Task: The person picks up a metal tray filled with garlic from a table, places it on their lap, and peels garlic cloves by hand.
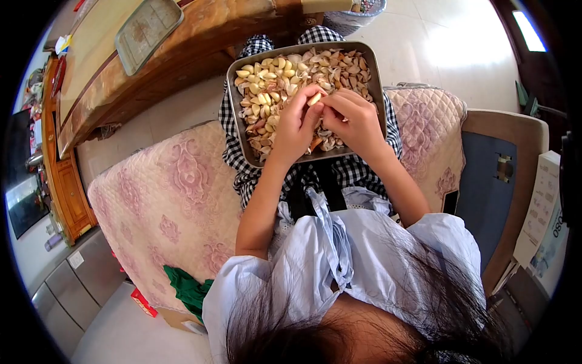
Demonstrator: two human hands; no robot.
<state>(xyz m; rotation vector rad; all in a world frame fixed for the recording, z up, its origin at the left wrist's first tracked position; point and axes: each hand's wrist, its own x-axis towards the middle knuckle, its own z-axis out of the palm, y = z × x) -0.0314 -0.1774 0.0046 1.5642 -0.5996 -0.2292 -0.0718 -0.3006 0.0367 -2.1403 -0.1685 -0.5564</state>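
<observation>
A metal tray point(381, 109) rests on my lap, full of garlic. Peeled, pale yellow cloves point(257, 97) lie mostly on its left side, while unpeeled cloves and papery skins point(348, 67) fill the right and back. Above the tray my left hand point(295, 124) pinches a garlic clove point(314, 99) between thumb and forefinger. My right hand point(354, 118) is closed beside it, its fingertips at the clove's right end. Whether the right fingers also hold a bit of skin is hidden.
I sit on a quilted, flower-patterned seat cover point(163, 176). A wooden table point(200, 36) with a shallow empty tray point(148, 33) stands at the front left. A waste bin point(354, 21) is on the floor ahead. Green cloth point(185, 291) lies at the left, a phone point(450, 202) at the right.
</observation>
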